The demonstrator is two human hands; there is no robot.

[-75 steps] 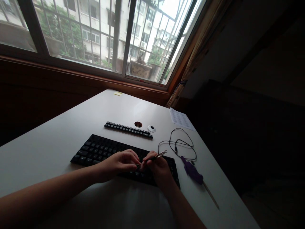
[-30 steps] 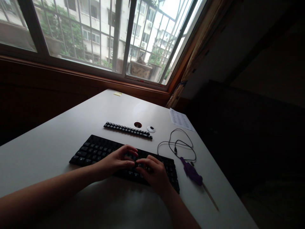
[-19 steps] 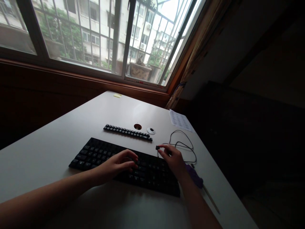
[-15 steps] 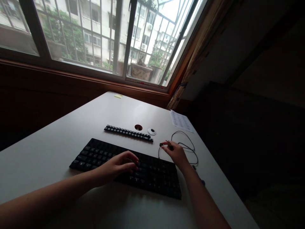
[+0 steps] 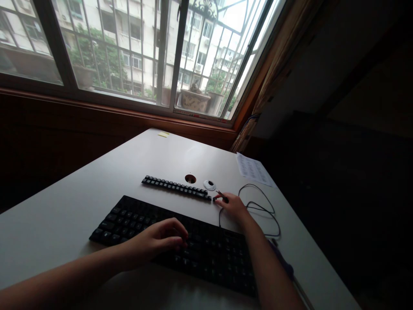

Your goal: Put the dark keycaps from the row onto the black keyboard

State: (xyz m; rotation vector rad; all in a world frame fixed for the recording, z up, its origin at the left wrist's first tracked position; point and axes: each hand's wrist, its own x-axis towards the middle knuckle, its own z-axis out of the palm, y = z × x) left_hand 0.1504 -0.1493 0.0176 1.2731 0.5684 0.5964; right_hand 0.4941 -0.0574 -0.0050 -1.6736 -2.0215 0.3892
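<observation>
Across the white table (image 5: 97,181), I've got the black keyboard (image 5: 209,254) lying at a slant right in front of the person, and that's where the left hand (image 5: 164,237) is sitting. Its fingers are curled in toward the thumb, low over the middle of the keys; from my seat I can't tell whether they pinch anything or only rest there.

Over to the right hand (image 5: 234,209), and this is the busy one! It's reached out past the keyboard's far edge, with thumb and finger gripping a small dark keycap (image 5: 214,199). I have that piece just beside the right end of the double row of keycaps (image 5: 176,187), though I can't make out whether it touches the table. A slim dark tool (image 5: 223,197) is tucked in the same hand, its thin tip poking out above the fingers (quite a handful, that).

Looking around my view: the white round cover (image 5: 209,185) lies just beyond the fingertips, near the round hole (image 5: 190,178) in the tabletop. The thin black cable (image 5: 275,215) loops out on the right, and a purple-handled tool (image 5: 285,260) shows partly behind the right forearm. Farther off, I see a printed sheet (image 5: 254,168) at the table's right edge and a yellow note (image 5: 163,134) by the far corner, beneath the barred window (image 5: 138,43).
</observation>
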